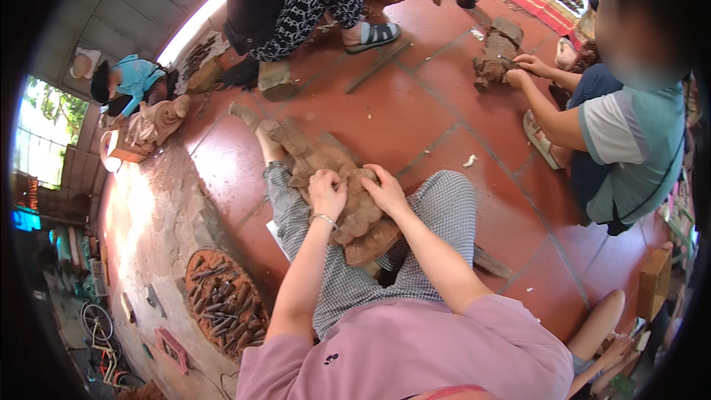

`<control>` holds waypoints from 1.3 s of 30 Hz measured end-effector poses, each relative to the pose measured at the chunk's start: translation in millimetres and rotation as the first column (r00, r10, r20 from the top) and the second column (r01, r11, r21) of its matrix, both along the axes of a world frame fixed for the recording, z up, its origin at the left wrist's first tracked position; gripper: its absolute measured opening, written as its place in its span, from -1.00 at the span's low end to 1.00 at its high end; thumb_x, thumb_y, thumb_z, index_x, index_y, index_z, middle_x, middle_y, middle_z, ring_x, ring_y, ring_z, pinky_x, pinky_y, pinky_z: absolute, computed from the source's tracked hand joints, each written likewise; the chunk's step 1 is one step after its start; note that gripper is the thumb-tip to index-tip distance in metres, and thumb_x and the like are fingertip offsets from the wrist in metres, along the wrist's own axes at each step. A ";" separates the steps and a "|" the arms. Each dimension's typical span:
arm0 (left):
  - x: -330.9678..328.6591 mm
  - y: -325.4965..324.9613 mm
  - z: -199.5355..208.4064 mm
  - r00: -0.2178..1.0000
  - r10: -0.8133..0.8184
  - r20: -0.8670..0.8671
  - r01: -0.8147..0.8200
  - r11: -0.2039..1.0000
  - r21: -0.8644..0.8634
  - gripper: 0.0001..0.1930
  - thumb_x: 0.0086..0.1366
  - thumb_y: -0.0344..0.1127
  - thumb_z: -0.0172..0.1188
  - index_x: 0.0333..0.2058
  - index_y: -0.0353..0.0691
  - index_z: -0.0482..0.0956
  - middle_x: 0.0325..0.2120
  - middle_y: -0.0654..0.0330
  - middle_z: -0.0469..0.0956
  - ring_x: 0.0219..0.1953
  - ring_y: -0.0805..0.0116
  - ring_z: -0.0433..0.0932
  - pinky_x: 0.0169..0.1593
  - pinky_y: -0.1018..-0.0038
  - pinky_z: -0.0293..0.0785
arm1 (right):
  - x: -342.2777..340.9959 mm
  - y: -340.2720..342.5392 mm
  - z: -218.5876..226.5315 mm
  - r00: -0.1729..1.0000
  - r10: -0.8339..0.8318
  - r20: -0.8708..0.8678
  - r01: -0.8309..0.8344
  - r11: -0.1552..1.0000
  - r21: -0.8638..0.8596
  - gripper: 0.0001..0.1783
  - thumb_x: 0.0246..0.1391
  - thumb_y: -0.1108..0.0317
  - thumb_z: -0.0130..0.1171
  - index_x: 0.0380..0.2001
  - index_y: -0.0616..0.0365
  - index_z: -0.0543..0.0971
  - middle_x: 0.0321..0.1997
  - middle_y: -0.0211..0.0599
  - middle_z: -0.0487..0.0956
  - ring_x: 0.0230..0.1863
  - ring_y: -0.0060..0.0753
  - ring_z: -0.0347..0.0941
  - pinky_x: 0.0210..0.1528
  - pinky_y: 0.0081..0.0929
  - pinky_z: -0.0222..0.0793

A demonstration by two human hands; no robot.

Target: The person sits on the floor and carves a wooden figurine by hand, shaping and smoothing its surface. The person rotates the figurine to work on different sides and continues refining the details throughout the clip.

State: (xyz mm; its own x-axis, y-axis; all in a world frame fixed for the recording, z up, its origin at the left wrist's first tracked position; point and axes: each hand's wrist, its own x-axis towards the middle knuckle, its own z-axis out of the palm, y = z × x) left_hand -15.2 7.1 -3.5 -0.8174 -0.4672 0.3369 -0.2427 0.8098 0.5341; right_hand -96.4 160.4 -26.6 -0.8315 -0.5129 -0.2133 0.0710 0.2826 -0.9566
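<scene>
The carving (pixel 361 231) lies tilted between the legs, its near end close to the lap (pixel 363 298) and its far end reaching toward the left foot (pixel 244 115). The left hand (pixel 326 194) is on top of the carving with its fingers bent in; whether they pinch a small tool cannot be told. The right hand (pixel 385 192) is just beside it, thumb and forefinger against the right side of the carving; whether it grips or only rests is unclear.

For good work here, the right hand should probably brace the carving while the left makes small, light strokes, as the raised detail looks easy to chip. The legs seem best placed to stop the carving rolling; what bears it underneath is hidden. Chisels (pixel 228 305) lie in a heap to the near left of the carving, so reaching for one calls for a steadying hand.
</scene>
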 end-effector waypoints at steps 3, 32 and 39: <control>18.8 3.7 2.7 0.999 -0.022 0.046 0.020 0.998 0.061 -0.84 -0.04 -0.43 0.35 -0.55 -0.20 0.49 -0.35 0.12 0.53 -0.22 0.01 0.47 -0.13 0.20 0.39 | -4.6 -6.8 9.2 0.998 0.017 -0.068 0.000 0.970 0.244 -0.49 0.10 0.00 0.08 0.10 -0.07 0.48 0.14 -0.20 0.51 0.17 -0.07 0.40 0.18 -0.10 0.32; 2.1 3.5 -1.3 0.997 0.077 0.019 -0.077 0.997 0.001 -0.87 -0.07 -0.54 0.24 -0.58 -0.23 0.45 -0.40 0.09 0.49 -0.29 0.01 0.44 -0.15 0.22 0.39 | 10.0 -18.7 23.3 0.974 -0.119 -0.192 0.159 0.966 0.205 -0.66 0.09 0.13 0.15 -0.05 -0.13 0.53 0.03 -0.35 0.56 0.11 -0.13 0.42 0.14 -0.11 0.30; 5.9 -1.2 5.7 1.000 0.015 0.020 -0.015 1.000 -0.013 -0.86 -0.09 -0.56 0.24 -0.60 -0.23 0.44 -0.44 0.11 0.48 -0.31 0.01 0.44 -0.18 0.21 0.39 | 10.6 -20.4 18.6 0.962 -0.124 -0.242 0.171 0.968 0.182 -0.67 0.07 0.16 0.16 -0.07 -0.11 0.55 0.00 -0.31 0.57 0.08 -0.11 0.44 0.11 -0.09 0.32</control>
State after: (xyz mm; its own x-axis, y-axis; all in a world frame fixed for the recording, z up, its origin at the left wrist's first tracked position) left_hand -9.3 6.0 2.2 -0.8170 -0.4753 0.3264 -0.2655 0.8126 0.5189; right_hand -85.8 140.0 -8.0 -0.9329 -0.3472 -0.0954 -0.0857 0.4715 -0.8777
